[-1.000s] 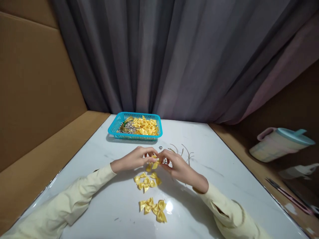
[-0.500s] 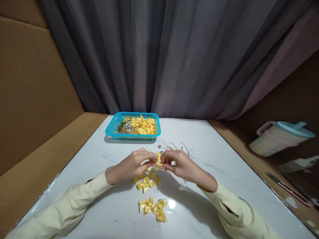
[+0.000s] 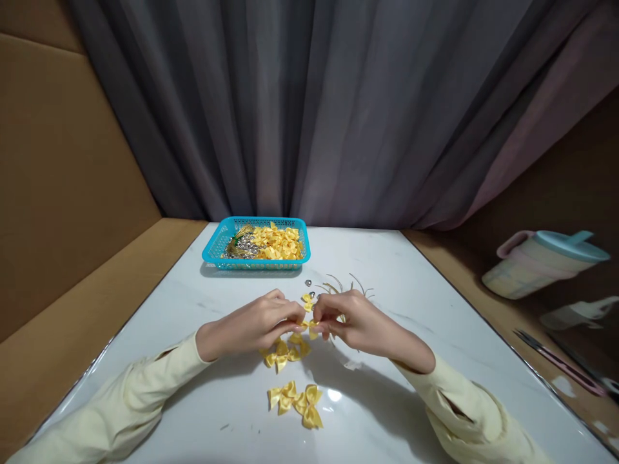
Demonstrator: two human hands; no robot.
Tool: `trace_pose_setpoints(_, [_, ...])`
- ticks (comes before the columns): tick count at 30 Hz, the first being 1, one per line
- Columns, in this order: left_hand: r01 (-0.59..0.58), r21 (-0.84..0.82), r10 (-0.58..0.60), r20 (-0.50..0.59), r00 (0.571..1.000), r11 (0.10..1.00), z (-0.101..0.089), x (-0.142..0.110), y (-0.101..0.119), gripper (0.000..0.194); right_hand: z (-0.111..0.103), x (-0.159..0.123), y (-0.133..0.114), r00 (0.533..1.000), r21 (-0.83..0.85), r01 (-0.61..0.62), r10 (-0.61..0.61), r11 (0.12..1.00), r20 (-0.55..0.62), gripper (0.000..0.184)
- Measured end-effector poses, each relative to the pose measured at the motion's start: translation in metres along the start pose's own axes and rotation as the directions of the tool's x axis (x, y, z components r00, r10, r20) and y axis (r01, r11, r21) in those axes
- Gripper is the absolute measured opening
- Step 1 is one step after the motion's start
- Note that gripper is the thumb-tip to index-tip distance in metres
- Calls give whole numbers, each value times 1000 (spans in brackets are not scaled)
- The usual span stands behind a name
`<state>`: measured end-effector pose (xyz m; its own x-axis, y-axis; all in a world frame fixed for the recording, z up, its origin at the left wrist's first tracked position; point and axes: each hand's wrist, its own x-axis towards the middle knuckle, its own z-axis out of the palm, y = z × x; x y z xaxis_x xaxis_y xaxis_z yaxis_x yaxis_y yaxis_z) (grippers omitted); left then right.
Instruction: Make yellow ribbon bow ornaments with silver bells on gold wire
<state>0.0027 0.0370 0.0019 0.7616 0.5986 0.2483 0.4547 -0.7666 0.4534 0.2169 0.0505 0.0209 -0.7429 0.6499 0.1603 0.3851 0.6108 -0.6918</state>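
Note:
My left hand (image 3: 261,322) and my right hand (image 3: 355,321) meet over the middle of the table, each with fingertips pinched on a small yellow satin bow (image 3: 310,327) held between them. Just beyond the fingers lies another yellow bow (image 3: 307,300). Two small silver pieces, one a silver bead (image 3: 308,283) and one a similar piece (image 3: 312,294), rest behind it. Thin gold-coloured strands (image 3: 358,283) spread out behind my right hand and are partly covered by it. Below my hands is a group of yellow bows (image 3: 280,354); nearer me lie more bows (image 3: 296,401).
A turquoise basket (image 3: 256,264) at the back holds yellow bows, silver pieces and a gold strand bundle. To the right stand a lidded tumbler (image 3: 536,267), a white bottle (image 3: 575,316) and a pink-handled tool (image 3: 558,364). Cardboard walls and a grey curtain (image 3: 271,116) enclose the table.
Both hands have come slightly toward me, with the bow stretched between their fingertips. A bow and a silver piece now show on the table behind them. The camera view has shifted a little.

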Motion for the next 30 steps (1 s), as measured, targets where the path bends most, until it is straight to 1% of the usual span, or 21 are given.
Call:
trace_pose_setpoints(3, [23, -37, -23, 14, 1000, 999, 0, 1, 3, 16, 1, -1, 0, 1000, 11, 22, -22, 1000, -10, 13])
trace_pose_setpoints(6, [45, -88, -46, -13, 999, 995, 2, 1, 3, 13, 0, -1, -1, 999, 32, 33, -32, 999, -19, 13])
trace_pose_setpoints(10, [22, -109, -26, -34, 999, 994, 7, 1, 1, 17, 0, 0, -1, 1000, 38, 27, -27, 999, -16, 15])
trace_pose_setpoints(13, [-14, -113, 13, -4, 1000, 994, 7, 1, 1, 18, 1, 2, 0, 1000, 77, -17, 16, 997, 19, 17])
trace_pose_setpoints(16, [-43, -132, 48, 38, 998, 990, 3, 0, 1, 19, 4, 2, 3, 995, 172, -89, 80, 981, 57, 17])
trace_pose_setpoints(18, [-48, -176, 55, 39, 998, 983, 0, 0, 1, 19, 6, 2, 5, 991, 234, -121, 106, 965, 79, 14])
trace_pose_setpoints(20, [-33, -247, 43, 37, 998, 968, -3, -1, 1, 20, 8, 2, 7, 983, 363, -177, 147, 915, 108, 13])
trace_pose_setpoints(22, [-2, -323, 21, 55, 998, 946, -5, -1, 1, 19, 8, 2, 7, 972, 518, -233, 187, 823, 141, 18])
trace_pose_setpoints(24, [30, -379, 0, 79, 997, 925, -6, -2, 1, 18, 8, 2, 7, 965, 629, -263, 202, 731, 169, 22])
trace_pose_setpoints(27, [65, -412, -26, 101, 995, 909, -8, -2, 3, 19, 7, 3, 7, 962, 671, -274, 194, 689, 194, 24])
trace_pose_setpoints(30, [134, -393, -105, 95, 990, 910, -9, 0, 5, 18, 5, 4, 10, 959, 673, -282, 209, 684, 189, 25])
